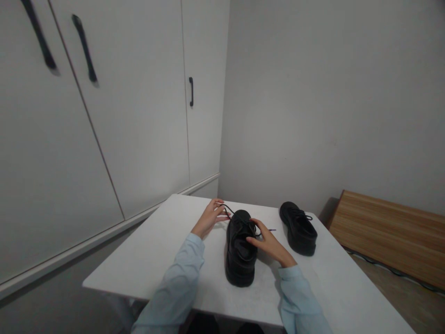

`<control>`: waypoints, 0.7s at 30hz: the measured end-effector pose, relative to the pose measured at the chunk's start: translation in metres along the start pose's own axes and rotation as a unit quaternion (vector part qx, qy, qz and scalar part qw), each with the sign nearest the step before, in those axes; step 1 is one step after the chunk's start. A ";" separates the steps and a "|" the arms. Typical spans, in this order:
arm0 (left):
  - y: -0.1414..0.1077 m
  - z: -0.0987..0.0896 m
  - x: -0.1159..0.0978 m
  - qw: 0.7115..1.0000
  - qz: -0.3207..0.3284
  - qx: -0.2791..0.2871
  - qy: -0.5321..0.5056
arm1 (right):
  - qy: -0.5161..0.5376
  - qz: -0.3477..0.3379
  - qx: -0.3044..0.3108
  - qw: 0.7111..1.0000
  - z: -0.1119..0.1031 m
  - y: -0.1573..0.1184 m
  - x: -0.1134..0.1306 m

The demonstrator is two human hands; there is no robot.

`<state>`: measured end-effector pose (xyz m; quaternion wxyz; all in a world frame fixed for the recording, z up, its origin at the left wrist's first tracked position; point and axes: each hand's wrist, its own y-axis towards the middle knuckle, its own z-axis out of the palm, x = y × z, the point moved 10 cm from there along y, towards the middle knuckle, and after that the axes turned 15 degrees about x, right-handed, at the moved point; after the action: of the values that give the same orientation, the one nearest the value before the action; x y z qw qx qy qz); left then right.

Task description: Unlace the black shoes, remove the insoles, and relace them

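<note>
A black lace-up shoe (239,264) stands upright on the white table (167,241), its heel toward me and its toe pointing away. To the left of the toe, my left hand (211,217) pinches a black shoelace (227,207) that runs up from the shoe. My right hand (266,241) rests against the shoe's right side, fingers at the opening and the lacing. Another lace end (272,229) sticks out to the right beyond that hand. Whether the right fingers grip a lace is hard to make out.
A second black shoe (301,232) with a tied lace stands at the table's far right. White cabinets (139,116) with dark handles line the left, and a grey wall (313,102) rises behind. A wood-grain panel (389,236) is beyond the table's right edge.
</note>
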<state>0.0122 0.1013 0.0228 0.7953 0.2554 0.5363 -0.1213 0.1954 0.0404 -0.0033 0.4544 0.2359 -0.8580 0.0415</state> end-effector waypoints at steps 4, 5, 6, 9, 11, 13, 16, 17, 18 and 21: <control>0.000 0.000 -0.004 1.000 0.018 -0.001 0.003 | 0.002 -0.006 -0.005 1.000 -0.001 0.000 0.002; 0.000 0.000 -0.004 1.000 0.022 -0.001 0.006 | 0.003 -0.006 -0.006 1.000 -0.001 -0.001 0.002; 0.001 0.000 -0.005 1.000 0.026 -0.001 0.011 | 0.003 -0.005 -0.006 1.000 -0.001 -0.001 0.002; 0.002 -0.001 -0.008 0.999 0.031 -0.001 0.033 | 0.003 -0.006 -0.006 1.000 -0.001 -0.001 0.004; 0.002 -0.003 -0.009 0.998 0.031 -0.009 0.052 | 0.004 -0.008 -0.008 1.000 -0.002 -0.002 0.005; 0.002 -0.007 -0.012 0.996 0.032 -0.030 0.076 | 0.003 -0.010 -0.010 1.000 -0.002 -0.002 0.005; 0.001 -0.012 -0.017 0.993 0.044 -0.049 0.094 | 0.001 -0.014 -0.006 1.000 0.000 -0.001 0.005; 0.002 -0.010 -0.018 0.994 0.047 -0.040 0.090 | 0.001 -0.015 -0.005 1.000 0.000 -0.001 0.005; 0.003 -0.008 -0.018 0.995 0.047 -0.024 0.086 | 0.001 -0.016 -0.004 1.000 0.000 -0.001 0.005; 0.005 0.005 -0.015 0.993 0.029 0.044 0.102 | -0.003 -0.005 -0.014 1.000 -0.002 -0.001 0.006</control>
<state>0.0126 0.1018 0.0396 0.7275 0.3167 0.6013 -0.0944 0.1944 0.0376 0.0019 0.4553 0.2338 -0.8587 0.0268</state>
